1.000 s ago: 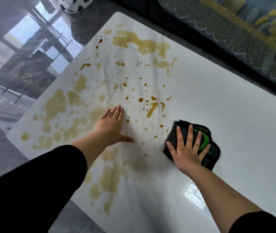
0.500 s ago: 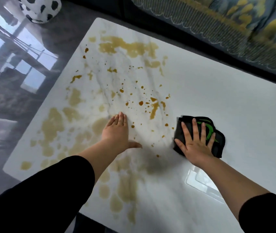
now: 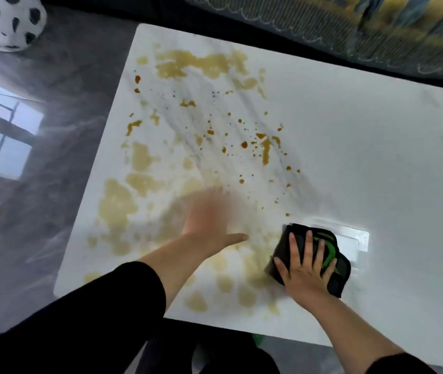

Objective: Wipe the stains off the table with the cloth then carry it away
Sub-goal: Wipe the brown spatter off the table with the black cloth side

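The right grip (image 3: 306, 273) lay flat, unclenched, on the cloth (image 3: 330, 244), the left grip (image 3: 209, 220) likewise spread; firm leftward strokes suited the stains (image 3: 117, 203).

No words or numbers to read anywhere. Only a green curved mark on the black cloth (image 3: 342, 266), near the front edge of the worktop (image 3: 382, 163), too unclear to name.
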{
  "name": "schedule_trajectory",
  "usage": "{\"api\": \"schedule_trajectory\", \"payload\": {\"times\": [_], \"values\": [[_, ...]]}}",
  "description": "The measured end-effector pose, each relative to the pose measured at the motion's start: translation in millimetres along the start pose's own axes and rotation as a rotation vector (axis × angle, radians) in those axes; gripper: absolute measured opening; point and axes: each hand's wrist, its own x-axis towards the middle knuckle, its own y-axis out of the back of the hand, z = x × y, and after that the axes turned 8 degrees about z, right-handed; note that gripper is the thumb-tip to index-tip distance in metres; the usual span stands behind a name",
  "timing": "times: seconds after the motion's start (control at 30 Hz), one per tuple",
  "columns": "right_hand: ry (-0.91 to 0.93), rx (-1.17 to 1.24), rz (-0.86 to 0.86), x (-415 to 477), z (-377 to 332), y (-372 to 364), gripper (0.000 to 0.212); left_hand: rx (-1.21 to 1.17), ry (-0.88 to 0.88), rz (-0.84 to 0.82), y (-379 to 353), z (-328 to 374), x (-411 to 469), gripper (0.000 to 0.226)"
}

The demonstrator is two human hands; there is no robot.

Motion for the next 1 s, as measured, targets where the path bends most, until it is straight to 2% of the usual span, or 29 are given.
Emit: {"api": "schedule_trajectory", "payload": {"times": [0.2,0.57,0.8,1.0], "values": [[0.026,0.065,0.037,0.3,-1.1,5.0,0.068,0.042,0.039,-0.040,-36.6,-23.3,-70.9,0.124],[0.143,0.140,0.098,-29.9,18.6,-26.9,0.067,0.247,-0.088,-0.095,-45.0,-36.0,-77.5,0.144],[0.114,0.131,0.124,-76.2,19.2,-76.9,0.073,0.228,-0.070,-0.092,-46.2,-31.3,-80.4,0.146],[0.045,0.109,0.109,-78.3,4.2,-82.0,0.078,0.194,-0.022,-0.080,-52.0,-26.1,-79.7,0.147]]}}
